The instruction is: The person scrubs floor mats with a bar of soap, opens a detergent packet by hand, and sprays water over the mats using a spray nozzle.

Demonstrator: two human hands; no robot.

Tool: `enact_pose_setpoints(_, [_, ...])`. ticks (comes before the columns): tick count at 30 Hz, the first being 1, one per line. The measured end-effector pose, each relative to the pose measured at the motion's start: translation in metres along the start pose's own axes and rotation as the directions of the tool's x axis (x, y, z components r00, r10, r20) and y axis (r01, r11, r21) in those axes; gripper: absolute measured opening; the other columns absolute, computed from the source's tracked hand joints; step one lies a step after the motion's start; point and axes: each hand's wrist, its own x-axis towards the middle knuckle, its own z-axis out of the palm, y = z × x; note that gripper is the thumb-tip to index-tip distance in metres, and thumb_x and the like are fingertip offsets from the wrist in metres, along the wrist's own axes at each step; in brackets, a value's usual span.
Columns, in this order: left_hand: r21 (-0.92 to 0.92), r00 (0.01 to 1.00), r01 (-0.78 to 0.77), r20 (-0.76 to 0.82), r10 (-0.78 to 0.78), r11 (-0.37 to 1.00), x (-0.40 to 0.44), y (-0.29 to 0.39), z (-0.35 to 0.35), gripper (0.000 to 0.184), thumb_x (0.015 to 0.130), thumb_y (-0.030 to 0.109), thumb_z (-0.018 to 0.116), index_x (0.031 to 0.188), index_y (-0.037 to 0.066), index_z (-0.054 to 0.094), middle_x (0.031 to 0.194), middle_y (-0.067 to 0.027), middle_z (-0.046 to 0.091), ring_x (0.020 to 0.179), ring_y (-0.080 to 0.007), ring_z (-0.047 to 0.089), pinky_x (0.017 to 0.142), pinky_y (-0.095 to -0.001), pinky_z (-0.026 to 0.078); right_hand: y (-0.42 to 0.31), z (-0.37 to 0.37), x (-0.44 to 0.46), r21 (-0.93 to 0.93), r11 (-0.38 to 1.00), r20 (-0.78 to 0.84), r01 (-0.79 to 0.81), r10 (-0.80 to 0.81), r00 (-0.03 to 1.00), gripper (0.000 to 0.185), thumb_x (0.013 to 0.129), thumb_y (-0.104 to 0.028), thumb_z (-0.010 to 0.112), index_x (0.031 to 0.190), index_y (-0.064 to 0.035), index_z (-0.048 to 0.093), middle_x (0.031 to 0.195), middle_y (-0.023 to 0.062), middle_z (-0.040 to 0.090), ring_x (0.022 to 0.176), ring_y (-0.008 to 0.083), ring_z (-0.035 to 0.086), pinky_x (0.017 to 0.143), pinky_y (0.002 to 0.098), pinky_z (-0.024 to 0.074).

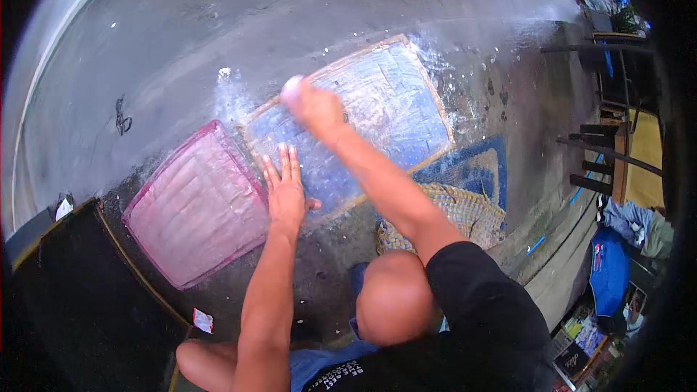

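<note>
A wet, pale blue dotted mat (392, 101) with a tan border lies on the wet ground, streaked with whitish suds. My left hand (288, 192) presses flat on its near left part, fingers stretched out and thumb apart. Across the mat's far left edge, my right hand (319, 112) is closed around a pale pinkish-white rounded thing (292, 92); motion blur hides its exact kind. Left of the blue mat lies a wet pink mat (200, 207) with a darker pink border.
A woven, yellowish-white mat (450, 214) lies partly over a dark blue mat (494, 167) near my right knee. White suds (225, 76) spot the ground. A black mat-like surface (72, 290) is at lower left. Furniture and a blue cloth (608, 268) stand along the right.
</note>
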Motion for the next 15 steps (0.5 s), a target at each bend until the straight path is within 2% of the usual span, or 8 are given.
enact_pose_setpoints(1, [0.001, 1.000, -0.006, 0.003, 0.006, 1.000, 0.001, -0.001, 0.000, 0.140, 0.053, 0.036, 0.093, 0.160, 0.008, 0.008, 0.168, -0.0101, 0.005, 0.151, -0.0468, 0.005, 0.123, -0.0528, 0.019, -0.026, -0.018, -0.005, 0.030, 0.986, 0.150, 0.162, -0.165, 0.975, 0.053, 0.093, -0.050, 0.056, 0.109, -0.0001, 0.060, 0.081, 0.0130, 0.070, 0.072, 0.0346, 0.071, 0.065, 0.0463, 0.0570])
enact_pose_setpoints(2, [0.001, 1.000, -0.007, 0.008, 0.007, 1.000, 0.001, -0.002, -0.001, 0.140, 0.053, 0.036, 0.093, 0.160, 0.009, 0.007, 0.168, -0.0094, 0.004, 0.151, -0.0466, 0.005, 0.123, -0.0526, 0.019, -0.016, -0.022, 0.002, 0.018, 0.994, 0.085, 0.110, -0.112, 0.990, 0.053, 0.093, -0.050, 0.057, 0.109, -0.0004, 0.060, 0.083, 0.0140, 0.070, 0.073, 0.0355, 0.071, 0.066, 0.0469, 0.0571])
enact_pose_setpoints(4, [0.004, 1.000, -0.007, 0.025, 0.007, 1.000, 0.000, -0.003, -0.004, 0.140, 0.054, 0.037, 0.094, 0.160, 0.010, 0.007, 0.168, -0.0079, 0.004, 0.151, -0.0462, 0.005, 0.123, -0.0523, 0.018, 0.047, -0.044, 0.023, 0.013, 1.000, -0.041, -0.002, 0.002, 0.999, 0.052, 0.092, -0.051, 0.058, 0.108, -0.0010, 0.060, 0.086, 0.0159, 0.071, 0.075, 0.0371, 0.071, 0.068, 0.0479, 0.0572])
enact_pose_setpoints(7, [-0.013, 1.000, 0.000, 0.011, 0.000, 1.000, 0.000, -0.005, -0.002, 0.140, 0.054, 0.037, 0.094, 0.161, 0.012, 0.006, 0.169, -0.0068, 0.002, 0.152, -0.0455, 0.005, 0.124, -0.0516, 0.017, 0.158, -0.095, 0.056, -0.065, 0.845, -0.209, -0.531, 0.509, 0.835, 0.062, 0.095, -0.060, 0.053, 0.110, -0.0007, 0.058, 0.089, 0.0229, 0.071, 0.086, 0.0424, 0.070, 0.077, 0.0516, 0.0552])
enact_pose_setpoints(11, [0.001, 1.000, 0.005, 0.005, -0.005, 1.000, 0.000, -0.007, 0.000, 0.143, 0.053, 0.036, 0.095, 0.161, 0.012, 0.004, 0.169, -0.0070, 0.002, 0.152, -0.0446, 0.005, 0.123, -0.0533, 0.016, 0.173, -0.075, 0.068, -0.163, 0.780, -0.391, -0.605, 0.512, 0.765, 0.060, 0.095, -0.055, 0.055, 0.109, 0.0031, 0.054, 0.090, 0.0265, 0.070, 0.086, 0.0421, 0.071, 0.076, 0.0518, 0.0555])
enact_pose_setpoints(12, [0.001, 1.000, 0.012, 0.010, -0.012, 1.000, 0.001, -0.007, -0.001, 0.143, 0.052, 0.033, 0.095, 0.161, 0.011, 0.004, 0.169, -0.0070, 0.003, 0.152, -0.0444, 0.005, 0.123, -0.0540, 0.016, 0.143, -0.059, 0.064, -0.048, 0.840, -0.371, -0.541, 0.488, 0.790, 0.057, 0.095, -0.052, 0.056, 0.108, 0.0039, 0.053, 0.089, 0.0268, 0.070, 0.086, 0.0418, 0.071, 0.076, 0.0515, 0.0556])
enact_pose_setpoints(13, [-0.006, 1.000, 0.005, -0.002, -0.005, 1.000, 0.001, -0.007, -0.001, 0.143, 0.053, 0.033, 0.095, 0.161, 0.011, 0.004, 0.168, -0.0069, 0.003, 0.152, -0.0444, 0.006, 0.123, -0.0538, 0.016, 0.088, -0.063, 0.059, -0.032, 0.871, -0.219, -0.490, 0.472, 0.854, 0.056, 0.096, -0.050, 0.056, 0.109, 0.0037, 0.053, 0.091, 0.0269, 0.070, 0.087, 0.0410, 0.071, 0.076, 0.0517, 0.0556])
enact_pose_setpoints(15, [-0.025, 1.000, 0.000, -0.022, 0.000, 1.000, -0.002, -0.008, 0.000, 0.143, 0.053, 0.031, 0.095, 0.161, 0.011, 0.004, 0.168, -0.0068, 0.003, 0.152, -0.0445, 0.006, 0.124, -0.0535, 0.016, 0.003, -0.017, 0.029, -0.056, 0.997, -0.100, -0.053, 0.047, 0.994, 0.053, 0.098, -0.049, 0.054, 0.112, 0.0020, 0.053, 0.092, 0.0271, 0.070, 0.086, 0.0420, 0.070, 0.075, 0.0524, 0.0552])
